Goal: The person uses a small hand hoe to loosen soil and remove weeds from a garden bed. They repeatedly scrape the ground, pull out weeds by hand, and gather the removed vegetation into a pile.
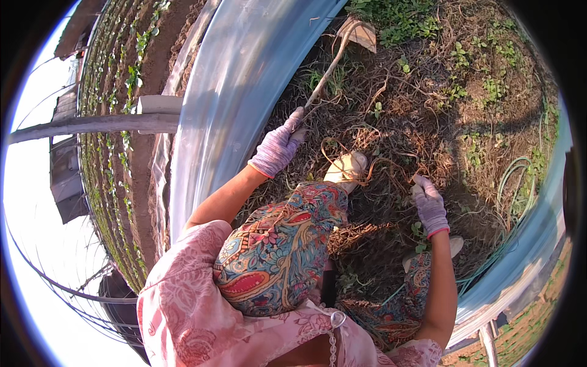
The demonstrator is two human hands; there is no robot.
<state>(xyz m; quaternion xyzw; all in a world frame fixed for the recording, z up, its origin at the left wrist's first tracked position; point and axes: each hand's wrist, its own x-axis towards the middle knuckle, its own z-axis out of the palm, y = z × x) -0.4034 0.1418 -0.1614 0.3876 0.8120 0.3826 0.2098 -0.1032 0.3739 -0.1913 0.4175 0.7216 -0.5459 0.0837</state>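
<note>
My left hand (pixel 279 147), in a pale purple knit glove, grips the end of a long rope-like strand (pixel 330 69) that runs up to a flat tan piece (pixel 360 34) on the ground. On the right, my gloved right hand (pixel 429 202) has its fingers closed on a thin brown stem or cord (pixel 390 163). Between my hands is a pale shoe (pixel 346 167), with brown strands looped over it. Dry stems and roots (pixel 390 119) lie tangled over the dark soil around both hands.
Bluish plastic sheeting (pixel 229 91) curves along the left, and more sheeting (pixel 513 284) along the lower right. A wooden pole (pixel 101 125) crosses at left beside rows of green plants (pixel 133 78). Green cord (pixel 502 183) lies coiled at right. Low green weeds (pixel 394 20) grow at the top.
</note>
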